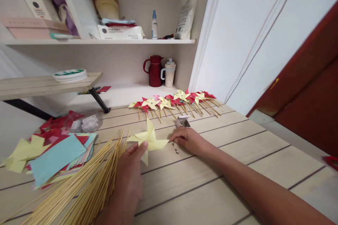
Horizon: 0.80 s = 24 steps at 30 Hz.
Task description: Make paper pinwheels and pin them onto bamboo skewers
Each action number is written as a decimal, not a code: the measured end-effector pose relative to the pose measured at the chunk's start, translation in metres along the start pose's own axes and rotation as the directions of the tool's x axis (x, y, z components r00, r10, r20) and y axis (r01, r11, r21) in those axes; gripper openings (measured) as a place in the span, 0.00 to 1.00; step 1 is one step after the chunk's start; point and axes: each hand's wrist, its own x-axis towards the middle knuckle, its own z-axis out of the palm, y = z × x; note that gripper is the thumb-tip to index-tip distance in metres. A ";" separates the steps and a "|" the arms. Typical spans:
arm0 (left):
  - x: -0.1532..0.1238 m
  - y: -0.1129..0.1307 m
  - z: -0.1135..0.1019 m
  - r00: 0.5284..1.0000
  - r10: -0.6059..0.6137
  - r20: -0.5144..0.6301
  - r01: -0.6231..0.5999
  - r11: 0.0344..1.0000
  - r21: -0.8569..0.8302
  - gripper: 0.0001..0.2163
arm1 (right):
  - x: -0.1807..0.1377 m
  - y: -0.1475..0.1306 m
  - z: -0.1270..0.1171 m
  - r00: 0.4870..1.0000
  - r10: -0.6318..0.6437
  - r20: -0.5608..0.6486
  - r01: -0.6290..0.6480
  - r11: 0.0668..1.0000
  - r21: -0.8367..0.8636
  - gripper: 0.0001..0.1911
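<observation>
My left hand (133,161) pinches a pale yellow paper pinwheel (151,136) at its folded centre, thumb on top. The pinwheel has no stick on it. To the right, my right hand (186,139) is down at the tabletop with its fingers drawn together. Whether a small thing is between those fingertips is hidden. A few small metal pieces, perhaps thumbtacks (176,151), lie just below the fingers. Right behind this hand stands a small open box (183,121) with more metal bits inside. Under my left forearm and beside it spreads a bundle of thin wooden sticks (87,179).
Finished pinwheels on sticks (169,102) lie in a row at the back of the plank table (211,190). Coloured paper sheets (56,158) are piled at left, near small clear-wrapped boxes (89,123). A low wooden stand (47,84), red jug (155,72) and cup (169,74) stand behind.
</observation>
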 end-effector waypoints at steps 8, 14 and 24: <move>-0.001 0.000 -0.002 1.000 -0.005 -0.021 0.005 1.000 0.004 0.11 | 0.000 0.001 -0.003 0.998 0.007 0.055 -0.007 1.000 0.002 0.10; 0.001 -0.002 -0.003 1.000 -0.005 0.006 0.005 1.000 0.025 0.13 | -0.001 0.001 0.000 0.997 0.057 0.044 -0.058 0.998 0.021 0.09; 0.002 -0.005 -0.004 1.000 0.004 0.009 -0.004 0.999 0.035 0.13 | -0.001 -0.001 0.000 0.996 0.085 0.040 -0.086 0.996 0.013 0.08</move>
